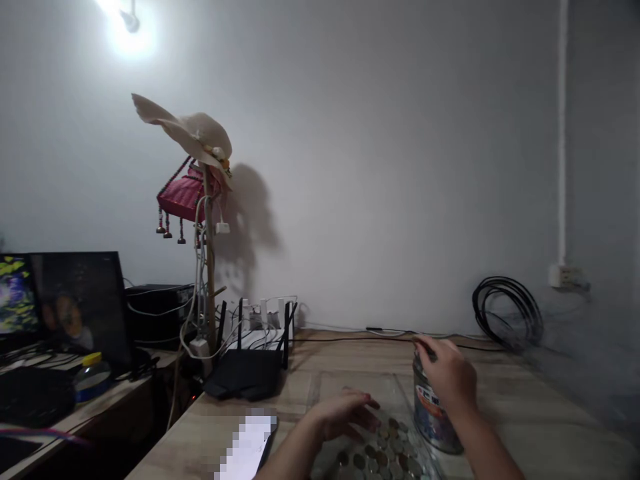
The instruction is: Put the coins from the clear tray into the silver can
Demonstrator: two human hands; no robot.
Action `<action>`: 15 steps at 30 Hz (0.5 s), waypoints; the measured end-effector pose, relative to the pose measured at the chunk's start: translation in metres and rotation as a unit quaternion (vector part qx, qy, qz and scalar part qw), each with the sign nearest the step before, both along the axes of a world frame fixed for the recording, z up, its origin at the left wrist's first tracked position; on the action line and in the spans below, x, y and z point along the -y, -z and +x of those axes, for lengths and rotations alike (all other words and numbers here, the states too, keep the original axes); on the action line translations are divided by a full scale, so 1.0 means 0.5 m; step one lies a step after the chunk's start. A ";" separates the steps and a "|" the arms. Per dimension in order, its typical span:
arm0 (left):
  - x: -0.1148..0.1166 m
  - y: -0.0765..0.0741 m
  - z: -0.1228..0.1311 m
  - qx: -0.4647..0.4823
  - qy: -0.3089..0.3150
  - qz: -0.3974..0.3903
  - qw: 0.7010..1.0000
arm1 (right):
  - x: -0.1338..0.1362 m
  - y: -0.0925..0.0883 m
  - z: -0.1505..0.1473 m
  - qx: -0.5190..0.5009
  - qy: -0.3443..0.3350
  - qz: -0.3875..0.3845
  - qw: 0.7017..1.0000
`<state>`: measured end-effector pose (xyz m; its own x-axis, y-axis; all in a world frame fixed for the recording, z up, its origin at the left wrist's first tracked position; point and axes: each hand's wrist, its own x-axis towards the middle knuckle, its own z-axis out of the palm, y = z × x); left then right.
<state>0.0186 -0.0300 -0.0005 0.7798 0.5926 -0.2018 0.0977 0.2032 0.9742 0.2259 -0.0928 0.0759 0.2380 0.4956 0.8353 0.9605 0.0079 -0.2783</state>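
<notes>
My right hand [447, 377] is curled over the top of a metal can [433, 417] with a printed label, standing on the wooden table [525, 413]. My left hand [345, 413] lies low over a clear plastic sheet with its fingers stretched toward a pile of several coins [385, 453]. The fingertips rest at the edge of the coins. Whether the right hand's fingers hold anything besides the can's top is hidden.
A phone [247, 447] lies at the table's near left. A black router [247, 370] with antennas stands behind it beside a wooden pole carrying a hat [193, 133] and a pink bag [183, 197]. Coiled black cable [507, 313] hangs at the right wall. A laptop [83, 300] sits at left.
</notes>
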 end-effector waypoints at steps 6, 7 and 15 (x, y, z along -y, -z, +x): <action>0.010 -0.011 0.000 -0.012 -0.018 0.021 1.000 | -0.024 0.011 0.087 -0.056 0.008 -0.132 0.990; 0.011 -0.013 0.000 -0.018 -0.020 0.025 0.999 | -0.028 0.014 0.092 -0.066 -0.005 -0.140 0.988; 0.008 -0.012 -0.001 -0.028 -0.009 0.042 0.999 | -0.036 0.028 0.109 -0.049 -0.019 -0.105 0.993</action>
